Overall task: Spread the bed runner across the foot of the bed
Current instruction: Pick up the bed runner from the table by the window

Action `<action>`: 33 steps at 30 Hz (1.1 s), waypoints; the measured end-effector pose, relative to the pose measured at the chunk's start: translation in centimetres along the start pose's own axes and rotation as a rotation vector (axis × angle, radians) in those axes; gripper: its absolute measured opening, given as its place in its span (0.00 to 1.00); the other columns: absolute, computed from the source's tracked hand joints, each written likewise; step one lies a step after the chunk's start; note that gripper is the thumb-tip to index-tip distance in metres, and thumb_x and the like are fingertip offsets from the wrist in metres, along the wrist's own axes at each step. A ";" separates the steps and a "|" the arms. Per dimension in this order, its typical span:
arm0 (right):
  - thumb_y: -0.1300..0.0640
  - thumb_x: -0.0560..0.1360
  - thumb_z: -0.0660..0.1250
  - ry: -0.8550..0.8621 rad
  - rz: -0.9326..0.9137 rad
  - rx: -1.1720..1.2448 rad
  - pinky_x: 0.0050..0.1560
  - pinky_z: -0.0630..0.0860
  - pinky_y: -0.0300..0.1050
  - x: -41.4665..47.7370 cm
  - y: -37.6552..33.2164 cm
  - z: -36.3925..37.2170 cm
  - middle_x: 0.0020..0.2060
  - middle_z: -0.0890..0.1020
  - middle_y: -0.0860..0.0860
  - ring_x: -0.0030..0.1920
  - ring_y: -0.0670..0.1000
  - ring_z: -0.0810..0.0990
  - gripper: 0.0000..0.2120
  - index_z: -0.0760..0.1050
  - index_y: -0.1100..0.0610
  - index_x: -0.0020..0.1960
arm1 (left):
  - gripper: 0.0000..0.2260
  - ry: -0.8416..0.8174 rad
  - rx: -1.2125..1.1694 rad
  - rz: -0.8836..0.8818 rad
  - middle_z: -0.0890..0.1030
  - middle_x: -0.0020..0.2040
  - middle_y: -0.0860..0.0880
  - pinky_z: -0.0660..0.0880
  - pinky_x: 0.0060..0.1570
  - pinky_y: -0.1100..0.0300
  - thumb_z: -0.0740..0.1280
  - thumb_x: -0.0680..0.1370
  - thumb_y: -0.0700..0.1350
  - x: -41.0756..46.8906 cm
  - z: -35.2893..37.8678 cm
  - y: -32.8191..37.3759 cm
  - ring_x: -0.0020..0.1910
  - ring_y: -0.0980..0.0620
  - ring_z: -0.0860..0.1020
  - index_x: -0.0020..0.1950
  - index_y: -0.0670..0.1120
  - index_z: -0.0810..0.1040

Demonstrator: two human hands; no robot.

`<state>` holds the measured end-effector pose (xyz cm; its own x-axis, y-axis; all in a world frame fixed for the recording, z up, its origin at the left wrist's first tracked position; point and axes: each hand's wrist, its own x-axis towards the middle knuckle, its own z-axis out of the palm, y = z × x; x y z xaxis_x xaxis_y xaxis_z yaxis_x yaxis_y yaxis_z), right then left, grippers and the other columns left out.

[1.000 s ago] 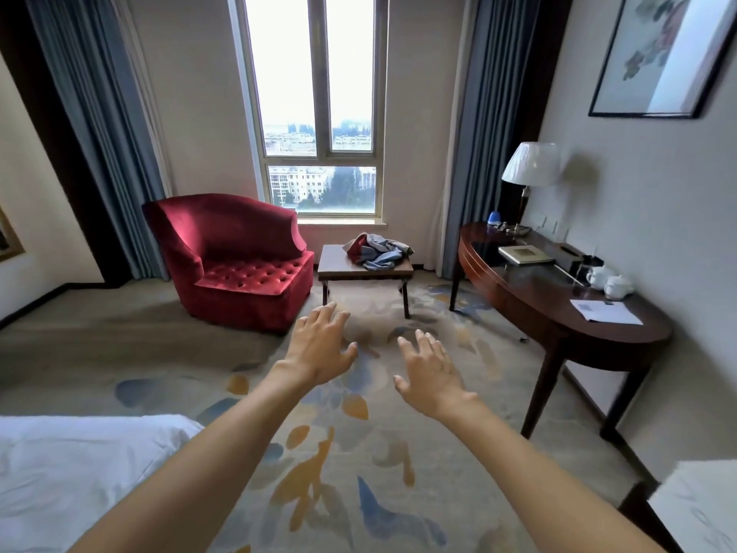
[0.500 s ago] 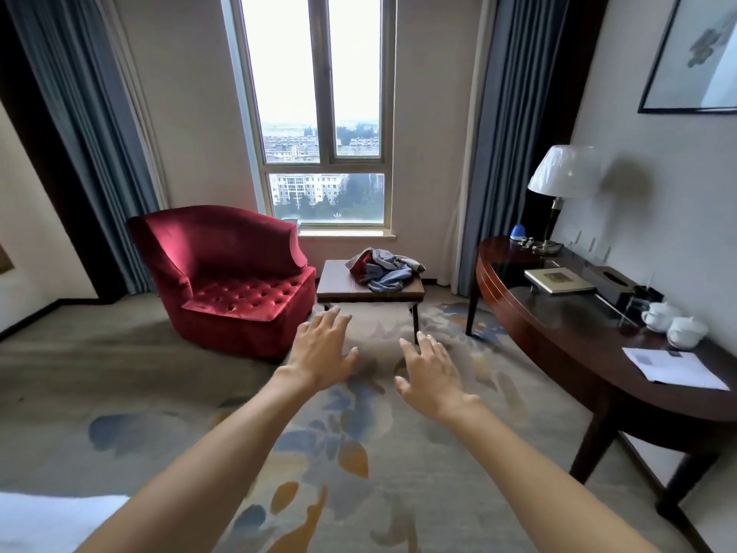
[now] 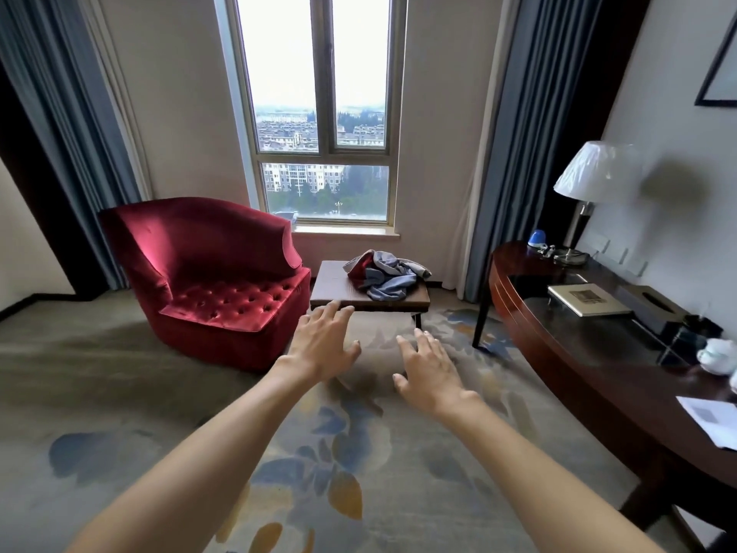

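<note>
In the head view, a crumpled blue and red cloth, taken to be the bed runner point(image 3: 385, 275), is seen heaped on the low tabletop point(image 3: 331, 287) under the window. The bed is not shown. Both arms are stretched toward the cloth, probably to fetch it. The left hand point(image 3: 325, 347) and the right hand point(image 3: 428, 373) are spread wide, and nothing is held or touched.

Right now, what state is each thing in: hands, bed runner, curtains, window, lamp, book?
Left hand: open, fingers spread, holding nothing.
Right hand: open, fingers spread, holding nothing.
Bed runner: crumpled in a heap on the small table, not yet spread.
Curtains: drawn back on both sides of the window.
Window: looks shut.
Lamp: upright on the desk, looks unlit.
Book: closed, flat on the desk.
</note>
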<state>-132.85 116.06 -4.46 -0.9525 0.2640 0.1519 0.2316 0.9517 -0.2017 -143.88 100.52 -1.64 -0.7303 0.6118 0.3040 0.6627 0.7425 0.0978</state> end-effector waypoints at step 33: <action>0.55 0.75 0.63 -0.053 -0.071 -0.010 0.75 0.50 0.52 46.6 11.9 6.3 0.74 0.57 0.62 0.75 0.60 0.53 0.31 0.56 0.56 0.75 | 0.26 0.060 -0.052 0.003 0.72 0.67 0.47 0.64 0.63 0.49 0.64 0.72 0.54 44.6 15.1 -11.8 0.67 0.45 0.68 0.68 0.48 0.69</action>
<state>-175.71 138.74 -5.88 -0.9758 0.1870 0.1136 0.1646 0.9694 -0.1821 -186.78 123.19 -3.49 -0.7180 0.5957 0.3600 0.6738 0.7245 0.1449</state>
